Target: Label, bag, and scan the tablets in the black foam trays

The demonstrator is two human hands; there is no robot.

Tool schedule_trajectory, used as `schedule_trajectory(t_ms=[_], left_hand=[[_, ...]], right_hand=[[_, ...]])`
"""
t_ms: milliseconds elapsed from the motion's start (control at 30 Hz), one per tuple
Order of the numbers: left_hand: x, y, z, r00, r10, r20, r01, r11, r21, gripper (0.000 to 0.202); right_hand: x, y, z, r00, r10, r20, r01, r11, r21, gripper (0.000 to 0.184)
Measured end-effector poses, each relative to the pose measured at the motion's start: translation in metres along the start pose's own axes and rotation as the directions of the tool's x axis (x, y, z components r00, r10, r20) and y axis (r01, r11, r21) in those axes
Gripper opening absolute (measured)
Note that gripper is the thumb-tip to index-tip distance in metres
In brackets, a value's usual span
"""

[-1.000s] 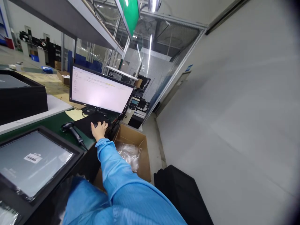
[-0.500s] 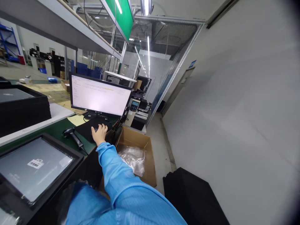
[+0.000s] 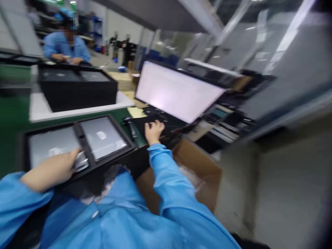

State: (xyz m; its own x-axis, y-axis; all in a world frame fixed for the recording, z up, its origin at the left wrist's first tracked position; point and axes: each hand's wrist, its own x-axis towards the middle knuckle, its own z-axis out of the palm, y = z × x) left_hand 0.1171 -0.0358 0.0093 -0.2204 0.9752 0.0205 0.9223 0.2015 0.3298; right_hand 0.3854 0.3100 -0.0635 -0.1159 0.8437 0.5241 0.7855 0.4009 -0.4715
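My right hand [image 3: 155,132] rests on a computer mouse, which is mostly hidden under it, on a black mouse pad [image 3: 141,125]. Left of the pad lies a handheld barcode scanner [image 3: 131,127]. My left hand [image 3: 55,169] is over the near edge of a black foam tray [image 3: 82,138] and touches the left of two grey flat panels [image 3: 41,147]; its fingers are blurred and partly hidden. Shiny clear film [image 3: 81,162] shows at its fingertips. The right panel [image 3: 101,136] carries a white label. A lit monitor [image 3: 178,91] stands behind the mouse pad.
A stack of black trays [image 3: 80,93] sits on a white board [image 3: 36,107] at the left. Below my right arm stands a cardboard box [image 3: 207,169] with clear plastic bags. A co-worker in blue [image 3: 66,45] is at the far left. A shelf [image 3: 155,14] hangs overhead.
The view has swung left, bringing the whole tray, my left hand and the co-worker into sight. My right hand remains on the mouse.
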Motion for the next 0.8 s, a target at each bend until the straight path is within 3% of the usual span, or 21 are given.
schedule_trajectory(t_ms=[67, 133, 200, 267, 333, 367, 467, 500, 533, 600, 667, 733, 800], left_hand=[[-0.011, -0.004, 0.000, 0.986, -0.095, 0.135, 0.073, 0.985, 0.159, 0.021], [-0.019, -0.012, -0.005, 0.976, -0.171, 0.133, 0.152, 0.978, 0.145, 0.023], [-0.032, -0.024, -0.009, 0.957, -0.289, 0.018, 0.290, 0.957, -0.024, 0.030], [-0.050, -0.037, -0.011, 0.884, -0.454, -0.113, 0.398, 0.857, -0.326, 0.034], [-0.069, -0.049, -0.010, 0.783, -0.600, -0.163, 0.374, 0.663, -0.648, 0.040], [-0.077, -0.053, -0.009, 0.742, -0.652, -0.155, 0.327, 0.554, -0.765, 0.043], [-0.093, -0.058, -0.003, 0.678, -0.730, -0.090, 0.229, 0.326, -0.917, 0.053], [-0.095, -0.058, 0.000, 0.668, -0.739, -0.081, 0.219, 0.299, -0.929, 0.055], [-0.096, -0.057, 0.003, 0.664, -0.744, -0.079, 0.216, 0.291, -0.932, 0.056], [-0.096, -0.054, 0.009, 0.662, -0.744, -0.092, 0.221, 0.311, -0.924, 0.057], [-0.093, -0.052, 0.015, 0.666, -0.741, -0.091, 0.235, 0.323, -0.917, 0.058], [-0.091, -0.053, 0.015, 0.656, -0.752, -0.069, 0.204, 0.265, -0.942, 0.056], [-0.096, -0.060, 0.008, 0.587, -0.804, -0.096, 0.082, 0.178, -0.981, 0.051]], right_hand=[[0.001, -0.010, 0.006, 0.993, -0.045, -0.108, 0.057, 0.993, 0.105, 0.030], [-0.001, -0.035, 0.012, 0.977, -0.125, -0.175, 0.168, 0.951, 0.258, 0.030], [-0.009, -0.073, 0.013, 0.958, -0.266, -0.109, 0.286, 0.843, 0.455, 0.030], [-0.025, -0.121, 0.009, 0.897, -0.434, 0.076, 0.277, 0.690, 0.668, 0.030], [-0.044, -0.170, 0.005, 0.756, -0.564, 0.331, 0.093, 0.593, 0.800, 0.028], [-0.055, -0.194, 0.005, 0.651, -0.599, 0.465, -0.031, 0.592, 0.806, 0.026], [-0.087, -0.251, 0.014, 0.300, -0.572, 0.763, -0.283, 0.711, 0.644, 0.029], [-0.096, -0.265, 0.019, 0.219, -0.540, 0.812, -0.302, 0.754, 0.583, 0.032], [-0.105, -0.276, 0.026, 0.173, -0.512, 0.841, -0.295, 0.788, 0.541, 0.036], [-0.119, -0.291, 0.041, 0.167, -0.480, 0.861, -0.252, 0.823, 0.508, 0.044], [-0.129, -0.298, 0.054, 0.210, -0.466, 0.859, -0.211, 0.837, 0.505, 0.050], [-0.134, -0.299, 0.062, 0.249, -0.457, 0.854, -0.200, 0.839, 0.507, 0.048], [-0.136, -0.297, 0.064, 0.274, -0.447, 0.851, -0.219, 0.833, 0.508, 0.040]])
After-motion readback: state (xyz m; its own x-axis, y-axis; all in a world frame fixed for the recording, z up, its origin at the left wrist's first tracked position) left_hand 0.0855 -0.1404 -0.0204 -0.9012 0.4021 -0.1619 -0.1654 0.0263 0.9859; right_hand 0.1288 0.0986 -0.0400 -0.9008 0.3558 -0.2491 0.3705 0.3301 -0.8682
